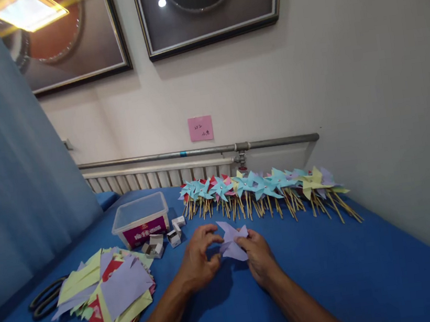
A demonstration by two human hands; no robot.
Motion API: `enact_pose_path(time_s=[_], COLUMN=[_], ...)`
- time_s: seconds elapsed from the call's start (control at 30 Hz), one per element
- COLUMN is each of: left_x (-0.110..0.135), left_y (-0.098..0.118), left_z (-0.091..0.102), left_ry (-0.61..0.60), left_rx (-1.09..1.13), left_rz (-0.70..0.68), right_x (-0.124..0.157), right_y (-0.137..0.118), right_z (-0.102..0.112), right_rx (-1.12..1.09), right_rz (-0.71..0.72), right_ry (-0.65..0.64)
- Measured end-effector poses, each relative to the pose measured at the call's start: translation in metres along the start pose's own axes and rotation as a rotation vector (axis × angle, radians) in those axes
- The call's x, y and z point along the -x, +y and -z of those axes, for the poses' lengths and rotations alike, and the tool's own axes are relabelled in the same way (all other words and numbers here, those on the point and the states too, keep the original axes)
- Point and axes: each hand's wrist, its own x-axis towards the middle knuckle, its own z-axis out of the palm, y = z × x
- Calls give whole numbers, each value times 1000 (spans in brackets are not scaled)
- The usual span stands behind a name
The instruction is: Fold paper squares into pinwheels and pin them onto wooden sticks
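Observation:
A purple paper pinwheel point(231, 243), its blades folded toward the middle, is held above the blue table. My right hand point(258, 255) pinches it from the right, with the thumb over its centre. On the left side, my left hand point(200, 255) has its fingers curved and apart, with the tips close to the blades; whether they touch the paper I cannot tell. No stick shows on this pinwheel. Small opened white boxes point(154, 247) stand to the left of my left hand; what is inside them is too small to make out.
Finished pinwheels point(265, 185) on sticks lie in a row along the back. A clear plastic tub point(140, 221) stands at the left behind a pile of coloured paper pieces point(126, 283). Black-handled scissors point(47, 299) lie beside the pile. A wall bounds the blue table point(334, 282).

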Motion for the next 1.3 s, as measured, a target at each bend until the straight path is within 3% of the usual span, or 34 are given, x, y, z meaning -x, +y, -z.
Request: enact_pose_path(time_s=[0.1, 0.23, 0.47, 0.93, 1.1, 1.3], left_x=[3, 4, 5, 3, 6, 5], left_y=[-6, -8, -6, -17, -15, -11], left_z=[-3, -7, -15, -23, -31, -29], left_ry=[-93, -92, 11, 181, 280, 273], left_rx=[-165, -256, -192, -113, -215, -228], left_rz=[-65, -118, -77, 63, 24, 50], right_x=[1, 2, 5, 10, 14, 18], right_y=[-1, -1, -5, -2, -1, -5], right_z=[0, -1, -11, -17, -21, -22], right_rx=[-33, -19, 150, 78, 83, 34], right_rz=[-70, -70, 11, -5, 8, -44], right_ry=[5, 9, -29, -78, -64, -123])
